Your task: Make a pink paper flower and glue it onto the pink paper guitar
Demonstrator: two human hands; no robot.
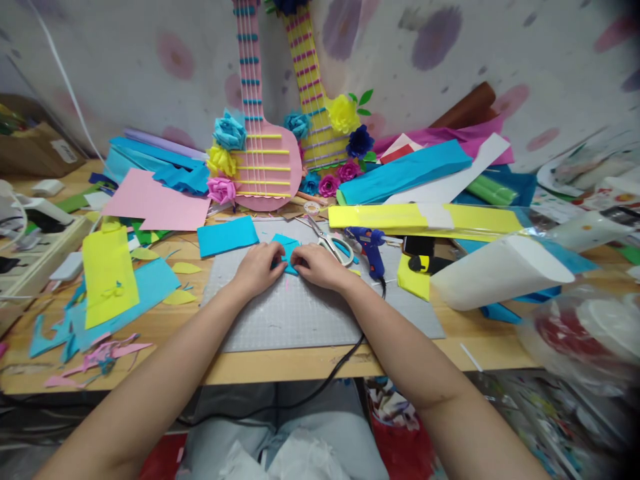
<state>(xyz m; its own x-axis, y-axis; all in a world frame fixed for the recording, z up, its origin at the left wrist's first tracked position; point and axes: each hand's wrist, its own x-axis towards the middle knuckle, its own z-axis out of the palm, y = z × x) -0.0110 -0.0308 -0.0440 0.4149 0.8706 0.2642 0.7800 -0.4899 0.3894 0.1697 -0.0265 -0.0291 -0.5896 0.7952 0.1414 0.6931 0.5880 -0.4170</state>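
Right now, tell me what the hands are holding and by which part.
A small piece of blue paper: the left hand has its left side, the right hand its right. The exact fingertip grip is too small to tell.

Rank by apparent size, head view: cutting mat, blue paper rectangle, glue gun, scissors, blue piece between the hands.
1. Cutting mat
2. Blue paper rectangle
3. Glue gun and scissors: too alike to rank

Unranked: blue piece, partly covered by the left hand and right hand.
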